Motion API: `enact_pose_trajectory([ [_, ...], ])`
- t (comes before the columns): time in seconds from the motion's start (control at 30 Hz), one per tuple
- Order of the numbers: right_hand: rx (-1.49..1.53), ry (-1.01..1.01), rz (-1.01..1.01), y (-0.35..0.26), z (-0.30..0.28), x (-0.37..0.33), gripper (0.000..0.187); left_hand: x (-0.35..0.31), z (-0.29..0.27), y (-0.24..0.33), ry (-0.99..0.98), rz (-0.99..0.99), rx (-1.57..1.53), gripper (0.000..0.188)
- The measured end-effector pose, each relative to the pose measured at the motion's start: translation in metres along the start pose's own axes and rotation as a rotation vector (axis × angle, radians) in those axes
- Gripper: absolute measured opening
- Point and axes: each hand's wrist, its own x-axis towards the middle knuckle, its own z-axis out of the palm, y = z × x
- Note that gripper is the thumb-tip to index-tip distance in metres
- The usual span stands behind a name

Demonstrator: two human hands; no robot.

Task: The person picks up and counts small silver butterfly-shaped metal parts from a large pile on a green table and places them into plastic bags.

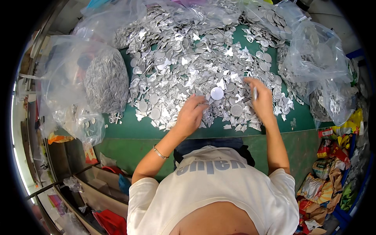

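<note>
A wide heap of small silver-grey metal pieces [176, 78], flat discs and cut shapes among them, spreads over the green tabletop [156, 133]. My left hand [192, 112] rests at the heap's near edge, fingers bent and drawn together; whatever they pinch is hidden. On the right side of the heap, my right hand [261, 101] is closed around a small silver metal piece [255, 93], seen nearly edge-on. A bright round disc [217, 93] lies between my hands, closer to the left one.
A clear plastic bag [62, 66] with a dense bundle of metal rings [106, 80] stands at left. More bags [317, 58] of pieces line the right and back. Cardboard boxes [102, 184] sit low at left, coloured packets [321, 172] low at right.
</note>
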Motion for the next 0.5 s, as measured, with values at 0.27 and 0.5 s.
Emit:
enact_pose_trajectory([
  [0.27,-0.383,-0.132,0.076,-0.010,0.017,-0.008,0.046,0.022,0.017,0.009,-0.085,-0.234,0.355,0.044],
  [0.5,-0.087,-0.124,0.107,-0.017,0.017,-0.034,0.043,0.002,0.012,0.004,-0.020,-0.137,0.190,0.033],
])
